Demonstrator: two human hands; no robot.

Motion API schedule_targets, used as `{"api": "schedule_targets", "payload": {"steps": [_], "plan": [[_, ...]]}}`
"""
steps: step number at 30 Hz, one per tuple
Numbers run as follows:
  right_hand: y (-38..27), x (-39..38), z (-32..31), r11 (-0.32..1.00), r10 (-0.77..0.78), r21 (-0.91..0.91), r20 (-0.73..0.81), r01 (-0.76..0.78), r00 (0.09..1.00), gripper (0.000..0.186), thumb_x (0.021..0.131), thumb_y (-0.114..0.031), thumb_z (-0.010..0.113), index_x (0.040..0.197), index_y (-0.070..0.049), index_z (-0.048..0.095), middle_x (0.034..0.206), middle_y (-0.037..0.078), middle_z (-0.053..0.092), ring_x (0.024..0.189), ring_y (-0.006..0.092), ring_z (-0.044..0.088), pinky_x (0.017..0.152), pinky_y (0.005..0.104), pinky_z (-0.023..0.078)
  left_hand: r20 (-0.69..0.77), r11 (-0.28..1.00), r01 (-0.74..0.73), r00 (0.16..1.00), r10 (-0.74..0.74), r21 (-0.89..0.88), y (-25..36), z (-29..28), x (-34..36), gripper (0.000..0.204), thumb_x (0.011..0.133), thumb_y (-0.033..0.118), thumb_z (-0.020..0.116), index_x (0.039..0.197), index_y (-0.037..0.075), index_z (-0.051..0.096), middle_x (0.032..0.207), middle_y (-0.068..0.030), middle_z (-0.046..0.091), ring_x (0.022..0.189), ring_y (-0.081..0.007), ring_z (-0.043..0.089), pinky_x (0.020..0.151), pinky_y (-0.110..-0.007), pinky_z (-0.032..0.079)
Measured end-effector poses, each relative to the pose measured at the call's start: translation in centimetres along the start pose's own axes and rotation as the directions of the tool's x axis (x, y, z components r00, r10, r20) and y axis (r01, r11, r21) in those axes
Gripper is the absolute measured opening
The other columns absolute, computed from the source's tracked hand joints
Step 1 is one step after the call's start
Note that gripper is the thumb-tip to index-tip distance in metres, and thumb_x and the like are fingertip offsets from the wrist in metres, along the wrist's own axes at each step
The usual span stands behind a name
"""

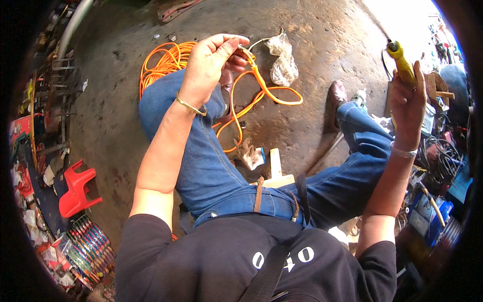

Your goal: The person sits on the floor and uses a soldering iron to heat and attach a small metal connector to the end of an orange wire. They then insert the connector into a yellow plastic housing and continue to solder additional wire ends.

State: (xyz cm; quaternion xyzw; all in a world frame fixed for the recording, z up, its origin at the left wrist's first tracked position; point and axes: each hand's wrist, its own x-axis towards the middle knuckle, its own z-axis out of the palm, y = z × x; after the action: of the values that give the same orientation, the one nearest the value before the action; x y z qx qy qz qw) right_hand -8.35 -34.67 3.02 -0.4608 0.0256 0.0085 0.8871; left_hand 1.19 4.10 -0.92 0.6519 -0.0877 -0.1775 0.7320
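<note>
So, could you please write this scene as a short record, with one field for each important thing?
Left hand: pinches an orange cable near its end, in thumb and fingers
Right hand: grips a yellow-handled tool
Cable coil: orange loops on the floor, left of the left hand
Plastic bag: crumpled, clear, on the floor, right of the left hand
Stool: red plastic, at far left

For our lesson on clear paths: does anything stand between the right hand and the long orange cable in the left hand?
Nothing visible does. The right hand holds a yellow-handled tool; the left hand holds the orange cable. The crumpled clear plastic bag between them seems to lie lower, on the stained floor.
</note>
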Motion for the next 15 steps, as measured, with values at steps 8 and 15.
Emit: {"api": "schedule_targets", "payload": {"steps": [8,15], "plan": [[2.7,-2.0,5.0,0.825,0.192,-0.546,0.03,-0.145,0.981,0.072,0.082,-0.046,0.063,0.125,0.01,0.048,0.074,0.005,0.053,0.048,0.0059,0.044,0.044,0.0173,0.036,-0.107,0.984,-0.041,0.992,0.06,0.173,-0.1,-1.3,0.3,0.021,0.093,0.023,0.064,0.09,0.003,0.071,0.079,-0.0037,0.069,0.071,-0.0074,0.063,0.063,-0.022,0.049],[2.8,-1.1,7.3,0.874,0.17,-0.468,0.047,-0.129,0.984,0.052,0.082,-0.036,0.058,0.114,0.004,0.053,0.078,0.008,0.057,0.057,0.0105,0.051,0.051,0.0217,0.041,-0.117,0.994,0.015,0.993,-0.002,0.112,0.2,-1.5,0.1,0.021,0.092,0.023,0.064,0.091,0.003,0.071,0.079,-0.0051,0.07,0.071,-0.0094,0.064,0.066,-0.023,0.05]]}}
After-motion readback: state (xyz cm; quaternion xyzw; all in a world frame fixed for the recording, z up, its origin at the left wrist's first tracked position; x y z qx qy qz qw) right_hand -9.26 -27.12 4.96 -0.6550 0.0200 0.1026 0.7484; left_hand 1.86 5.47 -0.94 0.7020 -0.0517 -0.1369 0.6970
